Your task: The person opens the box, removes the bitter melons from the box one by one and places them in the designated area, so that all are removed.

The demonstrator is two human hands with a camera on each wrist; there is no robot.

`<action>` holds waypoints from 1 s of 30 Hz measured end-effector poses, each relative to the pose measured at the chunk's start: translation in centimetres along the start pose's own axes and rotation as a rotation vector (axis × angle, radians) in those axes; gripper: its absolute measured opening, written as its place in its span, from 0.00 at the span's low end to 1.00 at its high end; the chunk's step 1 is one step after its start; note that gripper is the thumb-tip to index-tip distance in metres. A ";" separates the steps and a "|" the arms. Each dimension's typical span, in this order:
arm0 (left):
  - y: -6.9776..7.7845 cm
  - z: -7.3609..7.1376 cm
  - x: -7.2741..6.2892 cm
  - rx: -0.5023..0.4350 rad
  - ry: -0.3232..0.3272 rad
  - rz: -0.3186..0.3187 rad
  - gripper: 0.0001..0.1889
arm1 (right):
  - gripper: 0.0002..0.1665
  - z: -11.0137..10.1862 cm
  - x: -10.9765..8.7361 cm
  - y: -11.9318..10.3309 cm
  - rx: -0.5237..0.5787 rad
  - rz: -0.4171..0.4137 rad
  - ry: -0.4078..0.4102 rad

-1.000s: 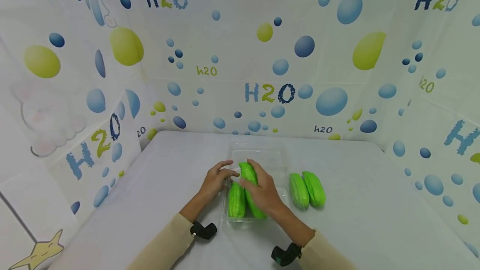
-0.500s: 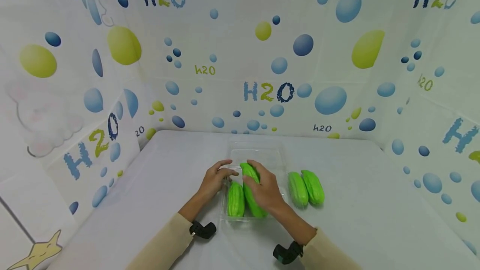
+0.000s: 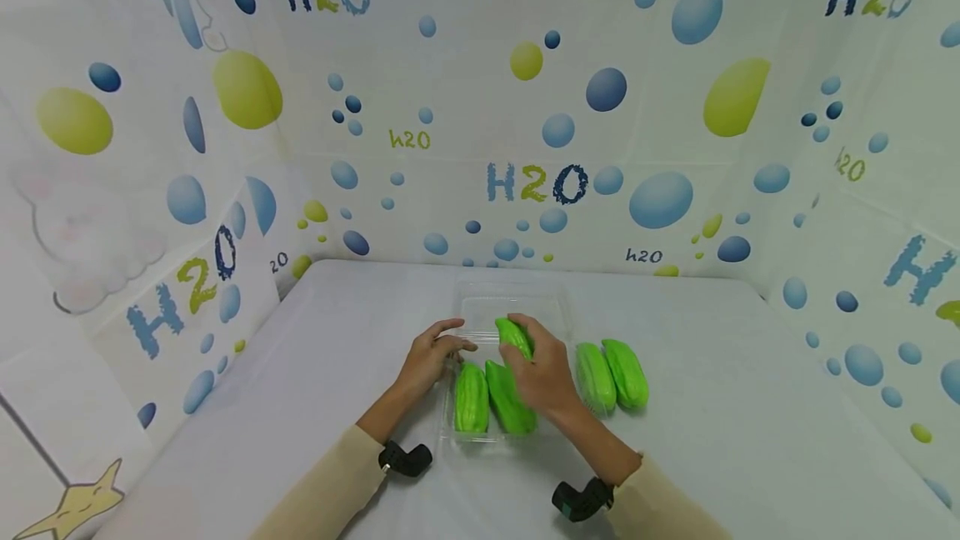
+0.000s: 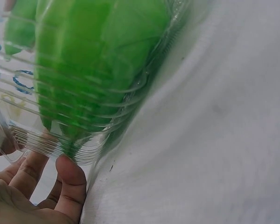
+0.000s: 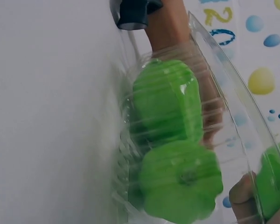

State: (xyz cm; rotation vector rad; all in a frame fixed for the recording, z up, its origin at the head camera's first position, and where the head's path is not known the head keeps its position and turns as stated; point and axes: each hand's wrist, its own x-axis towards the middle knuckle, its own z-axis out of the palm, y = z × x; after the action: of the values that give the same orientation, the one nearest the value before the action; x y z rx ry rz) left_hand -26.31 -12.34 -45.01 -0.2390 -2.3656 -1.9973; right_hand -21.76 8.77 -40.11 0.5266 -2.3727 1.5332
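Note:
In the head view my right hand (image 3: 542, 369) grips a bright green, ridged gourd (image 3: 516, 337), raised above the clear plastic clamshell box (image 3: 483, 438). Two similar gourds lie side by side in the box: a left gourd (image 3: 472, 400) and a right gourd (image 3: 510, 400), partly behind my hand. My left hand (image 3: 426, 365) holds the box at its left side; the left wrist view shows thumb (image 4: 71, 175) and fingers about its ribbed corner. Through the box wall, the right wrist view shows the held gourd (image 5: 273, 179) beyond the two inside.
Right of the box, two more green gourds (image 3: 613, 377) lie close together on the white-covered table (image 3: 337, 315). The box's transparent lid (image 3: 513, 300) lies folded back behind it. A curtain (image 3: 450, 107) printed with bubbles rises behind the table.
My right hand has lifted the gourd up and to the right, so it now shows apart from the gourd lying below it. My left hand has hardly moved.

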 end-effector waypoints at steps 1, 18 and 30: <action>0.0 0.0 0.0 0.002 -0.001 0.001 0.22 | 0.25 -0.1 0.0 0.1 0.001 0.004 0.007; 0.3 0.1 0.0 -0.010 0.000 -0.039 0.23 | 0.26 -1.9 0.5 0.5 -0.054 0.065 0.047; 0.3 0.1 -0.1 -0.016 0.001 -0.016 0.22 | 0.24 -4.0 0.9 1.5 -0.094 0.093 0.143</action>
State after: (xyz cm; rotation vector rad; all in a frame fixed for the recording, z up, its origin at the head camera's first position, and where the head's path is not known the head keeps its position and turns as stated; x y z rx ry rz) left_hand -26.12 -12.25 -44.73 -0.2210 -2.3589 -2.0239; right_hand -23.16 12.85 -39.35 0.2794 -2.3742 1.4370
